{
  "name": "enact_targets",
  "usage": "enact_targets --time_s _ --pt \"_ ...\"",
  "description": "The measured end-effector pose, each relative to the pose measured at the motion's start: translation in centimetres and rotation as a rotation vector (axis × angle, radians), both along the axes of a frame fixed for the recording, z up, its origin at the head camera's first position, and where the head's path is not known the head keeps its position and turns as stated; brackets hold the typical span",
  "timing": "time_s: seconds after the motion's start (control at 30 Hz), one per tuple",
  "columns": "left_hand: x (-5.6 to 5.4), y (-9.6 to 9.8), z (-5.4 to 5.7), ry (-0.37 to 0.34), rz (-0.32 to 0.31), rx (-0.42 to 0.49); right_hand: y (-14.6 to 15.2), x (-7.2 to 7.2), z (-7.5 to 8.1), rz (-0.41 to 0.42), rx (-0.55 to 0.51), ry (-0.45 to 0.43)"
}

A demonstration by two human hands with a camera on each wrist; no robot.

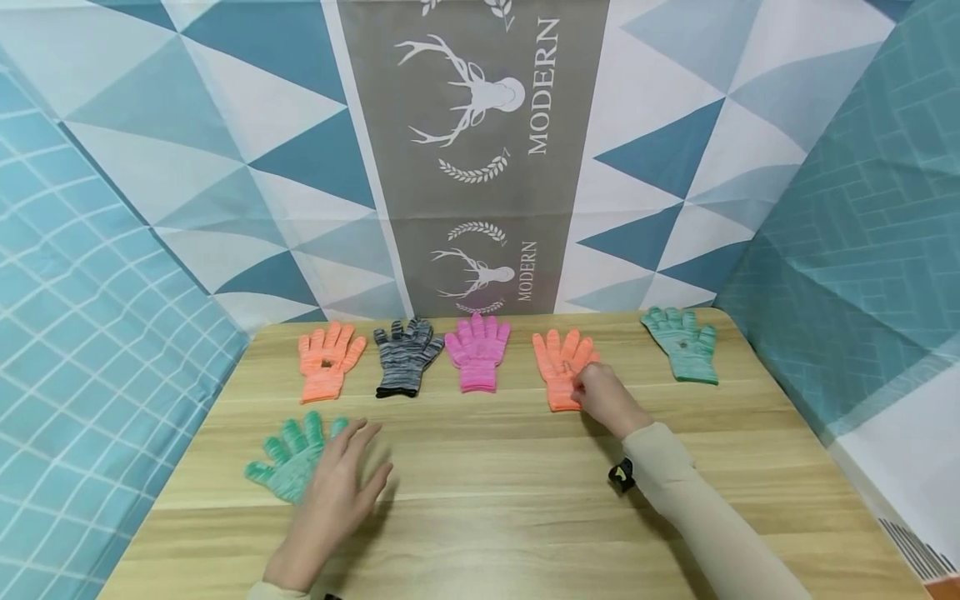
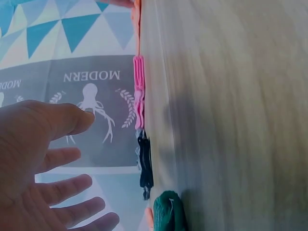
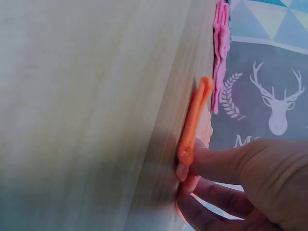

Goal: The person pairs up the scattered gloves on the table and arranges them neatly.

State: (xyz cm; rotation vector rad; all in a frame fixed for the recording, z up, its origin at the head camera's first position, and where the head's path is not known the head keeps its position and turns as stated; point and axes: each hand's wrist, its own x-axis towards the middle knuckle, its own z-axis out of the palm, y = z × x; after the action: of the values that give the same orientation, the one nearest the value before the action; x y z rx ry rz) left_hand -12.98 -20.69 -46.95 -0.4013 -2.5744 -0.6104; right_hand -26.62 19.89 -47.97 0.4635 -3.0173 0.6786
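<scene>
My right hand (image 1: pixel 606 400) is at the lower right side of an orange glove (image 1: pixel 557 362) lying palm-down or palm-up on the table. Close up in the right wrist view, thumb and fingers pinch the edge of the orange glove (image 3: pixel 195 122) beside its cuff. The left hand (image 1: pixel 337 483), fingers spread and relaxed, hovers over the right part of a green glove (image 1: pixel 288 467) and hides some of it. Nothing lies in that palm, as the left hand (image 2: pixel 43 163) shows in the left wrist view.
Along the table's back edge lie another orange glove (image 1: pixel 322 379), a grey-black glove (image 1: pixel 403 367), a pink glove (image 1: pixel 477 354) and a second green glove (image 1: pixel 686 354). Patterned cloth (image 1: pixel 480 192) hangs behind the wooden table (image 1: pixel 480 500), with blue cloth at both sides.
</scene>
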Motion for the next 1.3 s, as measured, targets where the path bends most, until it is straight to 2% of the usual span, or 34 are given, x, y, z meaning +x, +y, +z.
enact_targets --time_s 0.2,0.43,0.73,1.03,1.2,1.3 --pt "-0.2 -0.6 0.3 -0.062 0.023 0.013 0.9 1.2 0.3 -0.041 -0.061 -0.087" --pt "-1.6 -2.5 1.3 -0.086 0.039 0.011 1.9 3.1 0.3 -0.054 -0.112 -0.124" --pt "-3.1 -4.5 2.0 -0.072 0.038 -0.028 2.7 5.5 0.0 -0.035 -0.144 -0.052" --pt "-3.9 -4.8 2.3 -0.085 0.036 -0.042 3.3 7.3 1.4 -0.021 -0.144 0.033" --pt "-4.6 -5.1 2.2 -0.121 0.048 -0.034 3.8 7.9 2.3 -0.017 -0.129 0.059" --pt "-5.0 -5.4 2.2 -0.176 0.053 -0.029 4.1 8.3 2.8 -0.024 -0.124 0.063"
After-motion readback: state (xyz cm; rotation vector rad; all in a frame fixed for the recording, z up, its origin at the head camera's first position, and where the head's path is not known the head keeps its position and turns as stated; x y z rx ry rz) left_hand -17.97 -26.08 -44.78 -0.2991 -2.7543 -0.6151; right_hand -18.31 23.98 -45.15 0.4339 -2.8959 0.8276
